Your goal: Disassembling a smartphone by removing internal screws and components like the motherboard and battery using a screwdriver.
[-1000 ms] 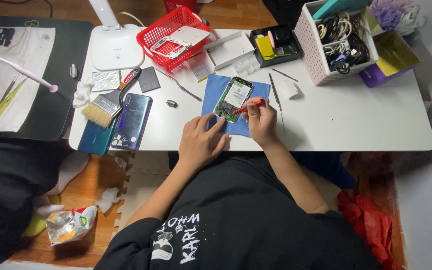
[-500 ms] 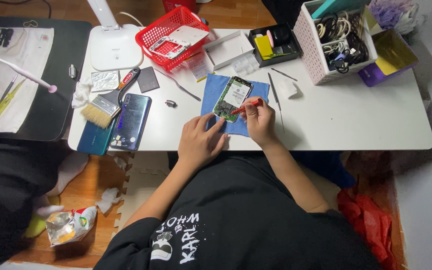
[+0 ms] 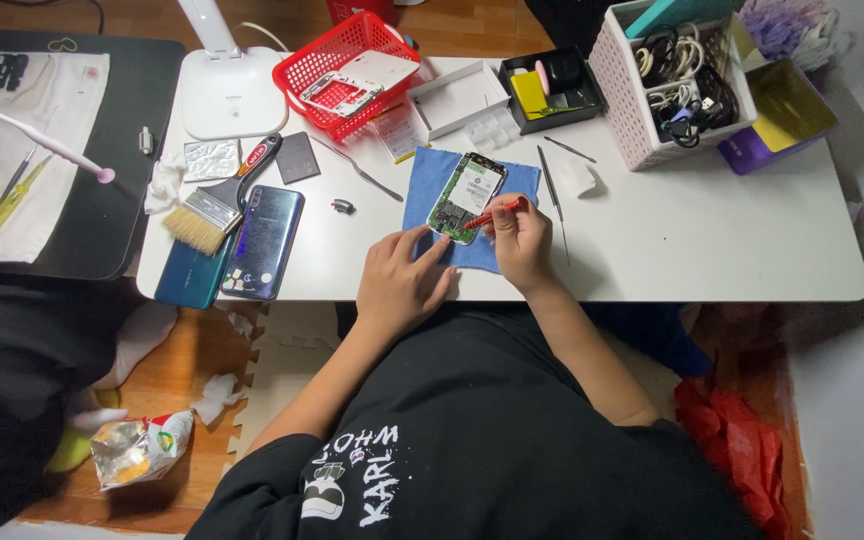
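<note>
A: Where is the opened phone [image 3: 465, 197]?
B: On the blue cloth [image 3: 422, 195], my left hand [image 3: 402, 280] lying open beside it. My right hand [image 3: 520, 238] pinches a red screwdriver [image 3: 493, 213]. The phone looks light, rigid, fragile; I'd hold its edges.

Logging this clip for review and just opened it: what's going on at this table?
A person sits at a white table working on an opened phone that lies on a blue cloth. The right hand holds a red-handled tool with its tip at the phone's exposed insides. The left hand rests on the cloth's near edge, fingers by the phone's lower end. Two intact phones and a brush lie further left.
</note>
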